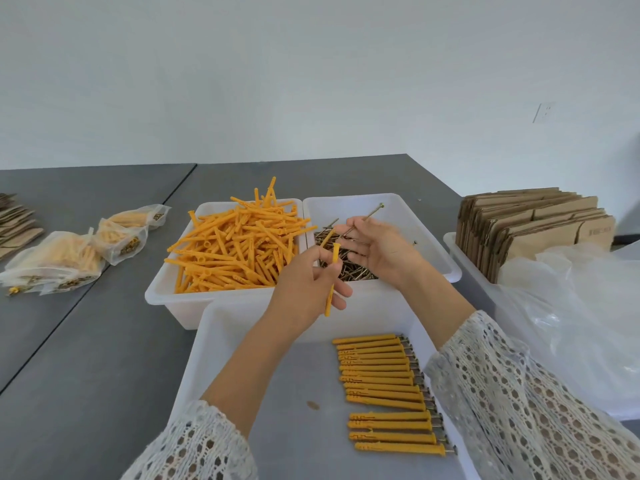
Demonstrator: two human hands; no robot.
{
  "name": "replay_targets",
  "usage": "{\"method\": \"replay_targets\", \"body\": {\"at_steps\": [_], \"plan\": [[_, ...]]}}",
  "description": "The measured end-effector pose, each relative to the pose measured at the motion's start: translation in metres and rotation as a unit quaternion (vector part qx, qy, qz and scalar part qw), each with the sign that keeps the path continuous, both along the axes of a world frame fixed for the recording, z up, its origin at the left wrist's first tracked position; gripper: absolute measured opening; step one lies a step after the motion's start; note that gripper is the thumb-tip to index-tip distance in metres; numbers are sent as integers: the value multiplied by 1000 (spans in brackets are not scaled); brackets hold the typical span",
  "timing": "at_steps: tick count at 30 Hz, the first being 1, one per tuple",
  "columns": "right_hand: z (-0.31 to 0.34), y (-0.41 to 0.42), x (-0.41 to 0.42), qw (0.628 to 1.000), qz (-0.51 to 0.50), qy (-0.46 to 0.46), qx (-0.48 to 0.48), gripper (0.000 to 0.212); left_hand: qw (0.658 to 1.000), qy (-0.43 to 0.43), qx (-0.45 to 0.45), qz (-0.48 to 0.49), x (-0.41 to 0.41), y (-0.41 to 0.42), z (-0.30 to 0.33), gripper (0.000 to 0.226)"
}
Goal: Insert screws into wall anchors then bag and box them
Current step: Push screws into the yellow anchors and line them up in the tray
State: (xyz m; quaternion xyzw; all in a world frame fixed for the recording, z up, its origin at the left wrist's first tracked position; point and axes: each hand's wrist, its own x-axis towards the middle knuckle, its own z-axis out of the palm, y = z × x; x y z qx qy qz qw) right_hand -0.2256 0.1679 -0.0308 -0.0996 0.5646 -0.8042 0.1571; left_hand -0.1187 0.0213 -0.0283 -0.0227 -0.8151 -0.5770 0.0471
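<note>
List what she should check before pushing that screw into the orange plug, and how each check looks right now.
1. Left hand grips a wall anchor: ok.
2. Right hand holds a screw: ok.
3. Screw tip lined up with the anchor's open end: not ok, they are apart.
4. Only one anchor in the left hand: cannot tell, a second orange piece shows near the fingers.
5. Room in the front tray beside the finished anchors: ok.

Open grey table to the left, crowded to the right.

Bare tabletop (104,358) left of near tray (194,358); ahead, bins of anchors (162,292) and screws (446,261) block; cardboard stack (533,230) and plastic sheet (571,306) close off right.
</note>
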Motion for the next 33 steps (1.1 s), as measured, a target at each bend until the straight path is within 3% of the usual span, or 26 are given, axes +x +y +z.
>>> {"method": "replay_targets", "body": {"at_steps": [5, 17, 33], "plan": [[-1, -13, 9, 993, 99, 50, 37, 24, 1000, -12, 26, 6, -2, -4, -3, 7], [0, -13, 7, 997, 59, 42, -14, 28, 1000, -4, 22, 5, -6, -5, -7, 7], [1, -15, 12, 979, 131, 99, 118, 22, 1000, -13, 11, 12, -6, -6, -8, 9]]}}
